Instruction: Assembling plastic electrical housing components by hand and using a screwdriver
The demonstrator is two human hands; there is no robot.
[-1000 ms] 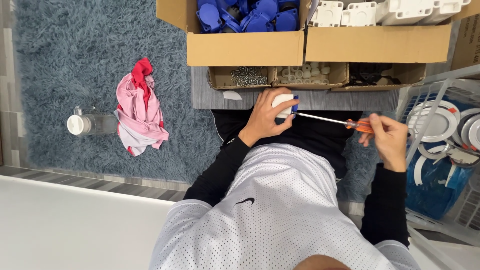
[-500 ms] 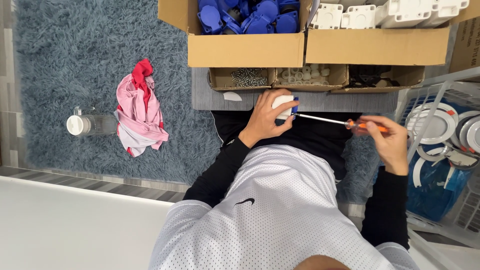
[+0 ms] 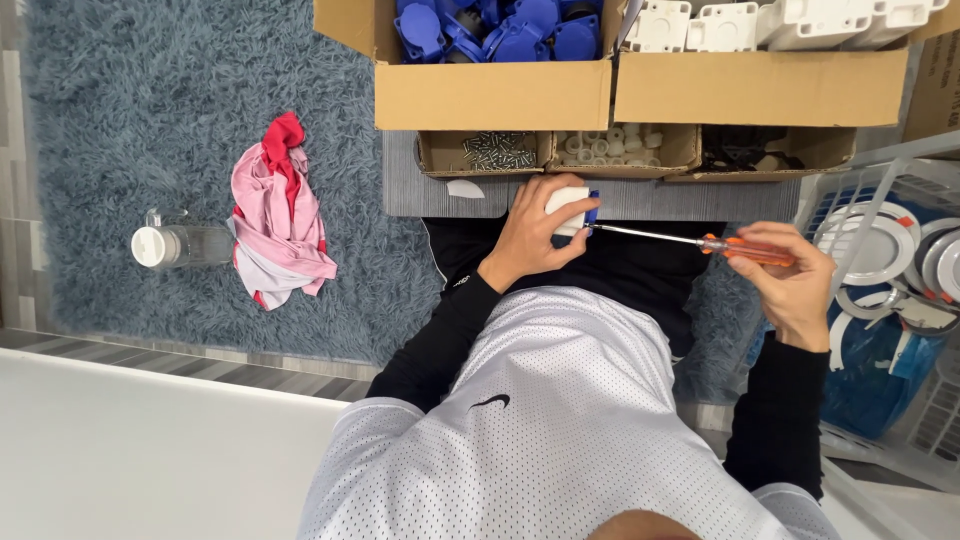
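My left hand is closed around a small white housing with a blue part, holding it above my lap, just in front of the shallow cardboard tray of screws. My right hand grips the orange handle of a screwdriver, whose tip meets the housing's right side.

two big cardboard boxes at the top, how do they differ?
The left cardboard box holds blue plastic parts; the right cardboard box holds white plastic housings. The right box is wider than the left. Both are open-topped plain brown boxes, side by side on the blue rug.
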